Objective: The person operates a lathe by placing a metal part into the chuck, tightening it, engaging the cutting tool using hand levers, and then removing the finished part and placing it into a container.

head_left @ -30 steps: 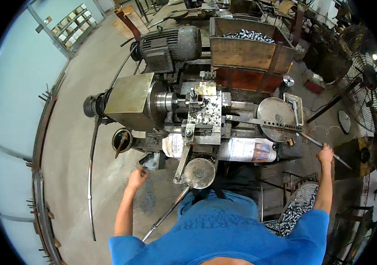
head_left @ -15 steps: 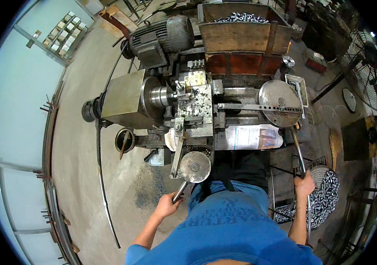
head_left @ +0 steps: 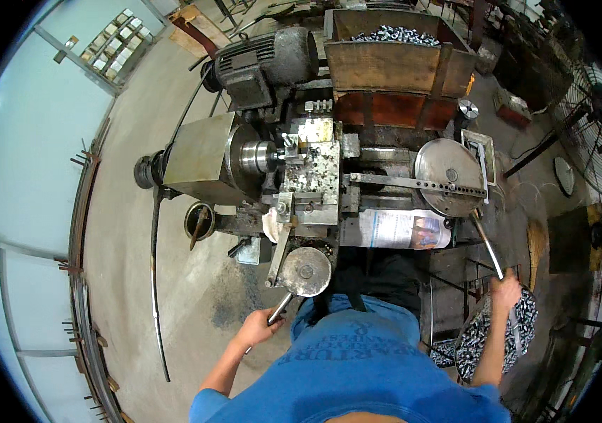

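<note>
In front of me stands a small lathe. My left hand (head_left: 257, 328) is closed round a metal lever (head_left: 281, 307) that comes off a small round disc (head_left: 306, 271). A flat link bar (head_left: 281, 254) joins this disc to the cross slide (head_left: 313, 173). Farther right, my right hand (head_left: 505, 290) grips a longer lever (head_left: 486, 243) below a larger round disc (head_left: 449, 166). A bar with a row of holes (head_left: 413, 185) runs across that disc to the slide. The tool post (head_left: 292, 149) sits close beside the spindle chuck (head_left: 257, 156); any workpiece there is too small to make out.
A dark motor (head_left: 265, 67) and a wooden box (head_left: 392, 67) of small metal parts stand behind the lathe. A basket (head_left: 461, 345) of metal parts is under my right arm. A pot (head_left: 199, 221) hangs at the left; a fan (head_left: 600, 116) stands far right.
My right hand and its lever have swung outward to the right. My left hand keeps its grip, with little movement. The whole view has shifted slightly.
</note>
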`<state>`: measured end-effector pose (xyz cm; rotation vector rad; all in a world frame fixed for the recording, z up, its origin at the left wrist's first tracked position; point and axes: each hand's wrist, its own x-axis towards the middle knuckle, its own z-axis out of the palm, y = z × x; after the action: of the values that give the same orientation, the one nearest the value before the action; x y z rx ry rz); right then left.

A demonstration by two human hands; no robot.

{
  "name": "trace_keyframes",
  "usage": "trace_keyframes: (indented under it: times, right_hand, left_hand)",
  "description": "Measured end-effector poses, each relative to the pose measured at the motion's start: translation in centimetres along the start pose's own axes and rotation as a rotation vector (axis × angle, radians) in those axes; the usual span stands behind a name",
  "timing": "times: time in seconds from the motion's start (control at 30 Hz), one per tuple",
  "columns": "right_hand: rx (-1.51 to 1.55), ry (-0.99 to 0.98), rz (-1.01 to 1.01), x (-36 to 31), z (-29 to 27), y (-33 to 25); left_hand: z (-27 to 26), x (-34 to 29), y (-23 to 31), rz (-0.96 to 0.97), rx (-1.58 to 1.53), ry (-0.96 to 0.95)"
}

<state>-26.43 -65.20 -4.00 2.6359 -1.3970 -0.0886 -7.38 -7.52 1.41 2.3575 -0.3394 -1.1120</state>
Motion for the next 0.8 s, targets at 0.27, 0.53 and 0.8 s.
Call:
trace_keyframes:
  times: [0.27,0.53,0.8]
  right_hand:
    - [-0.083,0.172,0.219,15.6,-0.7,-2.1]
    - [0.443,0.435,-0.19,4.9,1.1,-9.0]
    - [0.662,-0.043,-0.144,-4.3,1.8,-10.4]
  left_hand:
    - [-6.7,6.7,-6.1,0.1,-0.626,-0.101]
    - [-12.0,17.1,-17.9,0.008,0.796,0.667]
    - [-2.8,25.1,-19.1,-0.518,0.107,0.989]
